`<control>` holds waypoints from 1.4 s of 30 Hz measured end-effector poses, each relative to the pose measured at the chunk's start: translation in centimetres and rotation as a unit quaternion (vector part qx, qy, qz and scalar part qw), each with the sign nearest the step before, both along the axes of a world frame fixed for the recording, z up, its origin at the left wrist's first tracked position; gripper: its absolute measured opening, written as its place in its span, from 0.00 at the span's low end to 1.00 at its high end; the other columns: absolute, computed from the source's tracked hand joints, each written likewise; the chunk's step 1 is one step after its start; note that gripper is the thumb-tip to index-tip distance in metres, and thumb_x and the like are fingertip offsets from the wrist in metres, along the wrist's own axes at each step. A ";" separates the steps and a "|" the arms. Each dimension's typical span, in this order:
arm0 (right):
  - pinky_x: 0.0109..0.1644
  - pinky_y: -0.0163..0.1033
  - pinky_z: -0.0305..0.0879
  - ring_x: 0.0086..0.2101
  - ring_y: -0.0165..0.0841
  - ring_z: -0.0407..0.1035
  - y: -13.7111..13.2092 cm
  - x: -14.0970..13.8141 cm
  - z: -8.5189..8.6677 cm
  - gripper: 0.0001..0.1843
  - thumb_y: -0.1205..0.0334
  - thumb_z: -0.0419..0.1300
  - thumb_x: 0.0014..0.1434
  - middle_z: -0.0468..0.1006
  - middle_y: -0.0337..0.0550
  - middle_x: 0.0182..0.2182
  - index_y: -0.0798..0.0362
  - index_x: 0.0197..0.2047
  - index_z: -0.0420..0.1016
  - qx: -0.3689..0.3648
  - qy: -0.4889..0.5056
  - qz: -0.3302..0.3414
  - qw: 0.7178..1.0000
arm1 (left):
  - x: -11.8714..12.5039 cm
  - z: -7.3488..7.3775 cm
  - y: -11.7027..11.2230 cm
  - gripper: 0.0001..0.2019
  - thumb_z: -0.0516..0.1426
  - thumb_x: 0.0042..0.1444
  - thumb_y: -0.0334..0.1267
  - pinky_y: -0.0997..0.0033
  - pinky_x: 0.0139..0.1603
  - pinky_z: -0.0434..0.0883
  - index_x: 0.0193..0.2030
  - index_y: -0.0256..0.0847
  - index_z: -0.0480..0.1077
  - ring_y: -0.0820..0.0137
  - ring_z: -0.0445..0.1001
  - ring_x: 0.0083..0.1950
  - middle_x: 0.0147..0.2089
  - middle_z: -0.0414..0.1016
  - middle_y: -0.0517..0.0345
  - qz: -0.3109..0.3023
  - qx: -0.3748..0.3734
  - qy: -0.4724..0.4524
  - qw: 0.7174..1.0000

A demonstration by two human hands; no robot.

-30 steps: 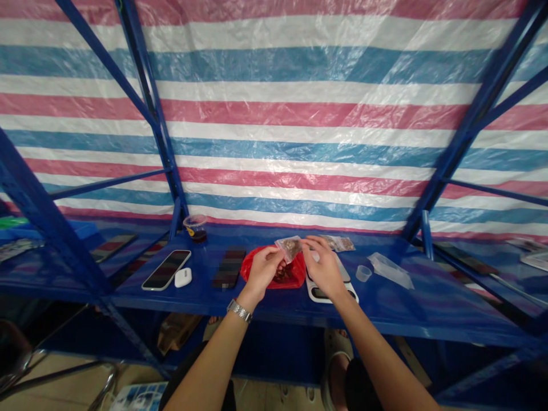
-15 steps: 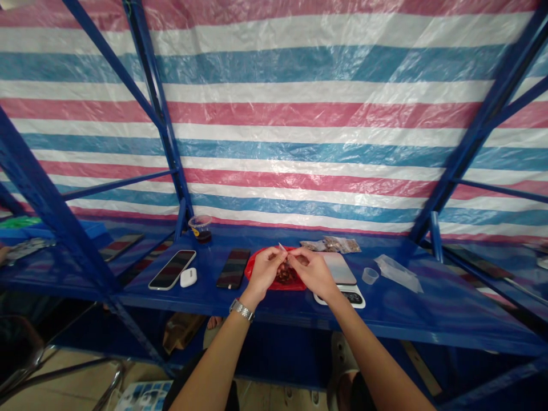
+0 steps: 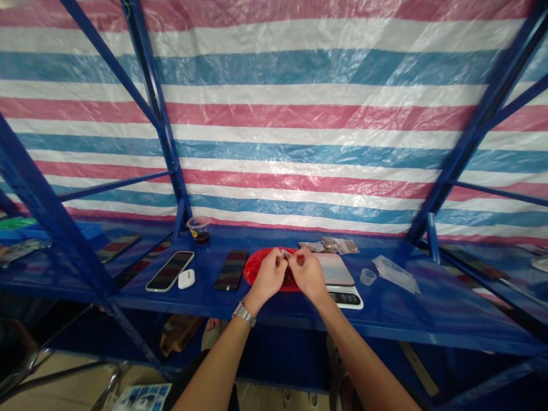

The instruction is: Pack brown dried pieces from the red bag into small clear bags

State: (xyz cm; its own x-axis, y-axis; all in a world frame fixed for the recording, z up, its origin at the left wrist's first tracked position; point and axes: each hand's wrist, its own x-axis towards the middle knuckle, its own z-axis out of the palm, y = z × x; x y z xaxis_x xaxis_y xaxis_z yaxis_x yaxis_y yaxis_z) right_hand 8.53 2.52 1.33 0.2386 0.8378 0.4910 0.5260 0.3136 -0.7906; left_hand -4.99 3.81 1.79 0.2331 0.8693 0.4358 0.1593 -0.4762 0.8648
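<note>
Both hands meet in front of the person, fingertips nearly touching, above a red plastic bag that lies open on the blue metal shelf. The left hand, with a metal-band wristwatch at its wrist, has thumb and forefinger pinched on the near left part of a small clear plastic bag; the right hand pinches the same item from the right. Only a sliver of it shows, between and just beyond the fingertips; its contents are hidden by the fingers. Dark brown pieces inside the red bag are partly visible beneath the grip. Just right of the right hand sits a white digital scale, with filled clear sachets behind it. Farther right stand a small clear cup and flat clear bags. A dark phone lies left of the red bag.
</note>
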 end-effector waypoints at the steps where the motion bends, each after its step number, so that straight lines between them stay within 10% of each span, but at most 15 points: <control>1: 0.35 0.43 0.68 0.27 0.40 0.73 0.0 0.1 0.2 0.09 0.54 0.57 0.58 0.78 0.42 0.25 0.48 0.31 0.71 0.007 -0.013 -0.020 1.000 | 0.1 -0.1 0.0 0.11 0.52 0.63 0.38 0.72 0.32 0.63 0.29 0.44 0.58 0.72 0.63 0.29 0.27 0.63 0.65 0.005 -0.003 -0.001 1.000; 9: 0.26 0.43 0.70 0.20 0.38 0.73 -0.3 -0.2 0.9 0.16 0.44 0.57 0.63 0.82 0.45 0.29 0.49 0.41 0.72 -0.058 0.131 0.003 0.990 | -0.1 0.6 0.1 0.08 0.52 0.60 0.35 0.73 0.35 0.63 0.29 0.44 0.60 0.72 0.65 0.30 0.27 0.63 0.66 0.058 -0.002 -0.039 0.998; 12: 0.20 0.40 0.69 0.19 0.38 0.74 -0.4 -0.7 0.7 0.22 0.38 0.57 0.63 0.82 0.45 0.28 0.49 0.42 0.71 -0.159 0.302 0.086 0.936 | -0.2 0.7 0.4 0.08 0.52 0.61 0.38 0.73 0.37 0.66 0.30 0.44 0.61 0.72 0.67 0.31 0.29 0.67 0.65 0.050 -0.008 -0.054 0.997; 17: 0.35 0.42 0.79 0.33 0.38 0.80 0.3 -0.3 0.6 0.20 0.46 0.69 0.54 0.84 0.44 0.37 0.49 0.44 0.73 -0.111 0.427 0.117 0.890 | -0.6 0.4 1.0 0.07 0.55 0.59 0.37 0.72 0.39 0.70 0.29 0.44 0.63 0.71 0.72 0.33 0.29 0.70 0.64 0.000 -0.026 -0.054 0.998; 19: 0.39 0.44 0.79 0.37 0.39 0.80 0.9 0.0 0.4 0.25 0.47 0.71 0.50 0.83 0.45 0.39 0.49 0.46 0.72 -0.078 0.408 0.078 0.906 | -0.7 0.0 1.3 0.02 0.56 0.57 0.34 0.71 0.39 0.72 0.35 0.44 0.65 0.71 0.74 0.34 0.33 0.73 0.62 0.015 -0.034 -0.056 0.998; 26: 0.51 0.50 0.74 0.43 0.43 0.77 1.6 -0.6 -0.3 0.22 0.45 0.65 0.55 0.81 0.51 0.43 0.51 0.46 0.70 0.052 0.179 -0.015 0.982 | -0.6 -1.5 0.6 0.42 0.64 0.49 0.28 0.51 0.69 0.65 0.71 0.40 0.55 0.54 0.65 0.70 0.69 0.64 0.39 0.061 0.051 0.055 0.995; 42: 0.46 0.48 0.73 0.37 0.43 0.78 -0.1 -0.4 1.3 0.13 0.53 0.58 0.62 0.84 0.47 0.36 0.50 0.45 0.77 0.038 0.064 -0.021 0.997 | 0.0 -2.0 1.2 0.29 0.54 0.62 0.26 0.50 0.64 0.71 0.70 0.37 0.61 0.54 0.75 0.62 0.61 0.75 0.38 0.125 0.091 0.149 0.977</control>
